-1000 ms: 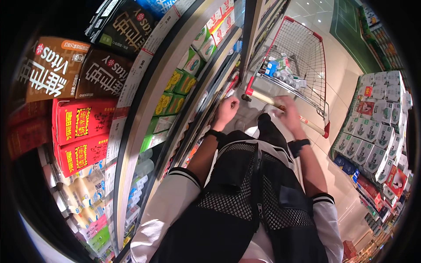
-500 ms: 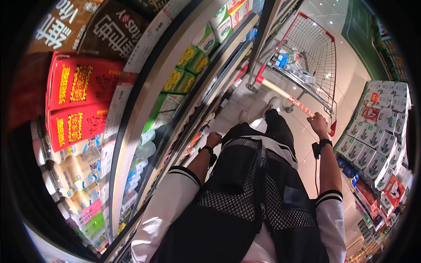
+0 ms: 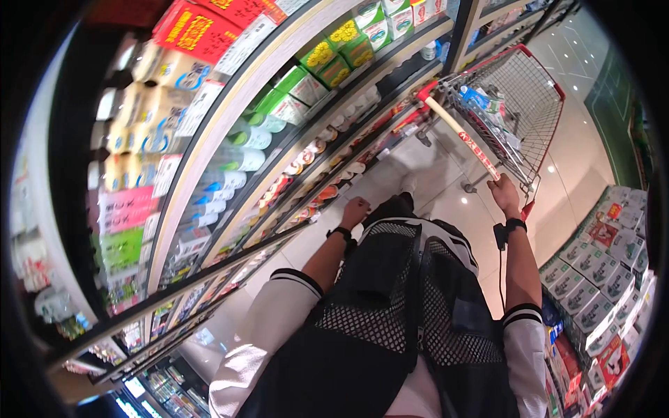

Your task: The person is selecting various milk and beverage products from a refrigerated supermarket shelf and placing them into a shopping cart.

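My right hand (image 3: 504, 196) is wrapped around the right end of the shopping cart's cream-and-red handle (image 3: 460, 132). In front of me stands the wire shopping cart (image 3: 547, 111), its basket rimmed in red. Inside lie a blue package (image 3: 476, 98) and several clear or pale packages, too small to name. My left hand (image 3: 357, 210) hangs at my left side with fingers curled in and nothing visible in them. It is nearest to the lower shelves, but apart from them. Both wrists wear dark bands.
Tall shelves (image 3: 209, 118) run along my left, with red boxes (image 3: 198, 29), yellow-and-green packs (image 3: 331, 52) and several bottles (image 3: 247, 136). At right stands a stack of white-and-green cartons (image 3: 592, 279). Pale floor tiles (image 3: 446, 164) lie under the cart.
The view has swung, so the shelf goods sit higher and the carton stack lower. The cart's handle is angled more steeply. My right hand keeps its hold; my left has shifted slightly.
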The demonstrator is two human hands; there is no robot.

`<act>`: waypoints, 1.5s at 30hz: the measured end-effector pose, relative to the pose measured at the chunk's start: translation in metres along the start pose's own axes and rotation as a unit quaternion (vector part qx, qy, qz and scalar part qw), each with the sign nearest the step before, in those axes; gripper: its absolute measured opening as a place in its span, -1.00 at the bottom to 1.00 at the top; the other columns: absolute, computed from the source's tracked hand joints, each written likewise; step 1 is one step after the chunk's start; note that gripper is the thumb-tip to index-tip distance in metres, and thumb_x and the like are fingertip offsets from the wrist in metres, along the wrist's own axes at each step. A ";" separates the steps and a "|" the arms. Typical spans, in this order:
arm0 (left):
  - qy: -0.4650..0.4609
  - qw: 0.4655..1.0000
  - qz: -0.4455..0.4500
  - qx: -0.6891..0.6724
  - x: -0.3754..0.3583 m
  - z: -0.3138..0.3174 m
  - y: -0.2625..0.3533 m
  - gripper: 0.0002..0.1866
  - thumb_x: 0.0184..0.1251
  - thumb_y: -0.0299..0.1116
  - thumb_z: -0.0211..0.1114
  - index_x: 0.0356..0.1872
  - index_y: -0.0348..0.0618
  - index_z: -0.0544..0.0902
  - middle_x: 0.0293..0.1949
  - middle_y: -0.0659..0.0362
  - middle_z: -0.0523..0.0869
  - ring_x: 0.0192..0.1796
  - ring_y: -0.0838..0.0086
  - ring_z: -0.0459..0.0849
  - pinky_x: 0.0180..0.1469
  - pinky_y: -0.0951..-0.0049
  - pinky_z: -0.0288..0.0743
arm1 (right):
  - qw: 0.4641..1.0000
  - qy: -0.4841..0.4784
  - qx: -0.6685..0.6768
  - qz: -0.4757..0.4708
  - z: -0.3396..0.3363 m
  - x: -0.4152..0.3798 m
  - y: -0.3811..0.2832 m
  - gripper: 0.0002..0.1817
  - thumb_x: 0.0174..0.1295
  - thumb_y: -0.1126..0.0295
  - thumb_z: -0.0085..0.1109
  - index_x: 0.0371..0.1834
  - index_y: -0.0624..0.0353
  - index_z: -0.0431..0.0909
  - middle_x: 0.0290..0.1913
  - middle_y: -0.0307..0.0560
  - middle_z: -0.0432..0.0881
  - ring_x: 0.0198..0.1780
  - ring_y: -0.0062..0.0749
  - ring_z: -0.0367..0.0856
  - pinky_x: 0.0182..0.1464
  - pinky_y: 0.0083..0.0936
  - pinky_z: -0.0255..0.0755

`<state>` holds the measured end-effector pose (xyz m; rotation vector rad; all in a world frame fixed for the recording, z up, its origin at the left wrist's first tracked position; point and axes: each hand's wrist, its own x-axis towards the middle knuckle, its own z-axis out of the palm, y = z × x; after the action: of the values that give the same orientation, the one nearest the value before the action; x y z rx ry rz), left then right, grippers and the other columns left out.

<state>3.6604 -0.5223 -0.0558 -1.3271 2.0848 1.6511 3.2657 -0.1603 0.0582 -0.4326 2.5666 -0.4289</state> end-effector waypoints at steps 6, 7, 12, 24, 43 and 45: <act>0.019 0.996 0.053 0.075 -0.081 0.025 0.017 -0.73 0.40 -0.20 0.33 -0.11 -0.21 0.72 -0.21 0.03 0.85 -0.12 0.20 0.84 0.01 0.24 0.67 | 0.998 0.054 -0.016 -0.033 0.014 -0.009 0.003 -0.56 0.32 0.02 0.24 0.01 0.16 0.56 -0.08 0.23 0.78 0.03 0.23 0.74 0.07 0.05 0.57; 0.033 0.993 0.065 0.098 -0.097 0.027 0.007 -0.73 0.41 -0.20 0.33 -0.10 -0.20 0.72 -0.21 0.02 0.85 -0.13 0.20 0.84 0.01 0.24 0.67 | 0.998 0.043 -0.012 -0.035 0.015 -0.015 0.002 -0.56 0.32 0.02 0.24 0.01 0.16 0.56 -0.08 0.23 0.78 0.03 0.23 0.74 0.07 0.05 0.57; 0.052 0.998 -0.026 0.032 -0.163 0.005 -0.042 -0.73 0.41 -0.23 0.34 -0.14 -0.28 0.73 -0.24 0.08 0.86 -0.18 0.39 0.84 -0.08 0.39 0.69 | 0.997 0.065 -0.010 -0.033 0.021 -0.047 0.005 -0.62 0.33 0.04 0.25 -0.09 0.14 0.55 -0.17 0.14 0.78 -0.05 0.19 0.76 0.00 0.02 0.59; 0.132 0.979 0.030 0.150 -0.167 -0.024 -0.064 -0.73 0.37 -0.22 0.38 -0.12 -0.21 0.77 -0.19 -0.01 0.83 -0.09 0.18 0.82 0.03 0.22 0.66 | 0.994 0.082 -0.068 0.020 0.048 -0.124 0.000 -0.61 0.28 -0.02 0.28 -0.15 0.09 0.68 -0.23 0.14 0.80 -0.15 0.18 0.79 -0.09 0.03 0.65; 0.276 0.835 0.366 0.303 -0.046 -0.178 0.098 -0.48 0.26 -0.38 0.39 0.22 -0.29 0.47 0.22 -0.20 0.55 0.31 -0.19 0.50 0.34 -0.12 0.40 | 0.980 0.018 -0.142 0.141 0.128 -0.252 -0.045 -0.78 0.16 0.22 0.26 -0.32 0.11 0.78 -0.30 0.21 0.79 -0.20 0.23 0.78 -0.09 0.00 0.67; 0.273 0.818 0.358 0.358 -0.019 -0.183 0.092 -0.38 0.32 -0.30 0.38 0.35 -0.35 0.43 0.29 -0.29 0.54 0.34 -0.23 0.52 0.34 -0.10 0.42 | 0.980 0.001 -0.138 0.143 0.136 -0.262 -0.054 -0.79 0.15 0.25 0.27 -0.32 0.12 0.78 -0.31 0.22 0.78 -0.22 0.22 0.78 -0.11 0.00 0.67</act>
<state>3.6743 -0.6685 0.0886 -0.8235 3.3429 0.3910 3.5643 -0.1392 0.0761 -0.1499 2.6435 0.0298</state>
